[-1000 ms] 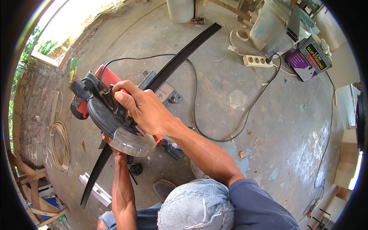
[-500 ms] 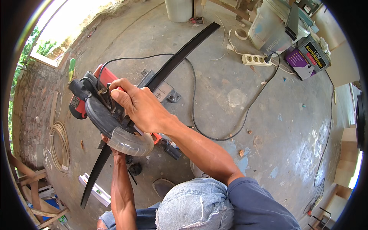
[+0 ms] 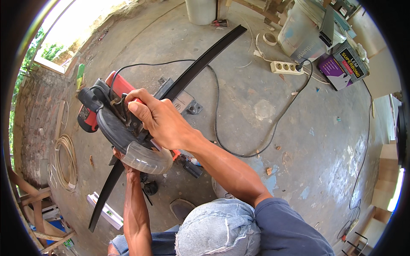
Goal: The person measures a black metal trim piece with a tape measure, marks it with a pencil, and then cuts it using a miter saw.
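Observation:
My right hand (image 3: 161, 121) is closed round the red-and-black handle of a miter saw (image 3: 115, 128). Its dark blade guard, with a clear plastic front piece (image 3: 147, 158), leans toward me. A long black profile bar (image 3: 205, 57) lies across the saw's base (image 3: 181, 102), running from far right to near left. Below the guard, my left hand (image 3: 129, 165) grips this bar beside the saw. The guard hides most of its fingers. Where the blade meets the bar is also covered.
The saw's black cord (image 3: 217, 106) loops over the concrete floor to a white power strip (image 3: 285, 67). Far right stand a large bucket (image 3: 299, 32) and a purple-and-black box (image 3: 341, 66). A coiled beige hose (image 3: 66, 162) and a white profile piece (image 3: 106, 211) lie at left.
The saw, bar and my right hand appear slightly shifted to the right in the picture, as does the background. Both hands keep their hold.

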The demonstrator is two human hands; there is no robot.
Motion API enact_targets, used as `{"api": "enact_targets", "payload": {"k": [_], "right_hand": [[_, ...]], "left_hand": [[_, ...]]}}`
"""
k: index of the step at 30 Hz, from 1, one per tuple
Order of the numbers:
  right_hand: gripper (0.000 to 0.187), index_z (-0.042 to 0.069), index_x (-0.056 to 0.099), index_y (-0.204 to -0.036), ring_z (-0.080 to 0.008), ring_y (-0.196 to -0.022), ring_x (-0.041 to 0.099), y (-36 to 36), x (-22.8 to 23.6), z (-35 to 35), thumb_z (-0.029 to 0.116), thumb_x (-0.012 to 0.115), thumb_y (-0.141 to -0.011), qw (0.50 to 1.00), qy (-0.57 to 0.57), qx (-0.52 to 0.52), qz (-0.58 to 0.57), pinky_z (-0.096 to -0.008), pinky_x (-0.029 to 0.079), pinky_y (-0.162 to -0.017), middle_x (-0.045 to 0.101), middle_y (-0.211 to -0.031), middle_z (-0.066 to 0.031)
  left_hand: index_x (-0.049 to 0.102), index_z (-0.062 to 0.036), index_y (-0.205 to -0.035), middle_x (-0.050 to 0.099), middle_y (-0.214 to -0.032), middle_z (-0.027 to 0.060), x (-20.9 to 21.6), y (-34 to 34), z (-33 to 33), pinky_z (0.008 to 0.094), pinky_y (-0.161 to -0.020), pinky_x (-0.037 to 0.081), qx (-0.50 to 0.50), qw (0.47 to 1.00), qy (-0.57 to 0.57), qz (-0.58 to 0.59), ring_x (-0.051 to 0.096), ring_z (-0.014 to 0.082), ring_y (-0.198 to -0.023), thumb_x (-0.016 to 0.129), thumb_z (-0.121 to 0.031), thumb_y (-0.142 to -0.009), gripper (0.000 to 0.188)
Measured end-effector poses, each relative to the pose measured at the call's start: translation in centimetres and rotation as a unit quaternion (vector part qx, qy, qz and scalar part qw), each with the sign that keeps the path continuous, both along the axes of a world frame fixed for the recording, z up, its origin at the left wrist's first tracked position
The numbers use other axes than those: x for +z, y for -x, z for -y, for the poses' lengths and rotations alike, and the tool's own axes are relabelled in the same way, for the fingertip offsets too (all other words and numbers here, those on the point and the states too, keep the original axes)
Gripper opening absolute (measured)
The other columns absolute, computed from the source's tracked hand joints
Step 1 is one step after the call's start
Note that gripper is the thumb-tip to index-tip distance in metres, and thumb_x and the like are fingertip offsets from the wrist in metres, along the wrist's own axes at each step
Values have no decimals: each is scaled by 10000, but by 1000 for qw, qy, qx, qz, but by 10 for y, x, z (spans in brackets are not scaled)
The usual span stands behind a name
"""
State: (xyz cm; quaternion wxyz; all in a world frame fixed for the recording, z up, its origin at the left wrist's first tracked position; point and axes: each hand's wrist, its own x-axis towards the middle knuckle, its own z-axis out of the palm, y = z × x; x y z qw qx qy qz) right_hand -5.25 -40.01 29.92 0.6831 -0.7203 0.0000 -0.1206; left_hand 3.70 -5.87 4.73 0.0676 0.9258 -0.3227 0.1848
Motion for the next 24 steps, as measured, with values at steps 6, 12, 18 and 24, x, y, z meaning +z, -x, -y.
{"api": "enact_targets", "payload": {"k": [6, 12, 18, 24], "right_hand": [[384, 69, 572, -1259, -388, -648, 658, 0, -11, -2, 400, 487, -1084, 1000, -15, -13, 19, -473, 468, -647, 619, -678, -210], [402, 65, 553, -1270, -406, -664, 657, 2, -19, -2, 415, 472, -1089, 999, -14, -7, 36, -474, 461, -655, 606, -675, -221], [433, 52, 542, -1271, -405, -635, 629, 5, -22, 0, 437, 454, -1093, 999, -12, -1, 41, -459, 455, -653, 576, -660, -220], [402, 53, 542, -1260, -375, -598, 601, 7, -27, 0, 411, 470, -1094, 999, -22, 5, 44, -438, 451, -630, 564, -673, -203]], "left_hand": [[675, -118, -1022, 660, -1082, 42, 0, -6, 5, 542, -1091, 261, 4, 1000, -3, 0, 526, 284, -1146, 731, -360, -860, 297], [673, -117, -1023, 660, -1079, 41, 1, -9, -1, 542, -1092, 260, 6, 1000, -5, 2, 526, 282, -1145, 729, -362, -863, 297], [672, -117, -1024, 660, -1077, 40, -2, -8, 3, 542, -1093, 259, 6, 1000, -4, 1, 527, 280, -1143, 727, -363, -866, 297], [670, -117, -1025, 660, -1074, 39, -5, -4, 1, 542, -1094, 257, 7, 1000, -5, -1, 527, 278, -1142, 725, -364, -870, 298]]}}
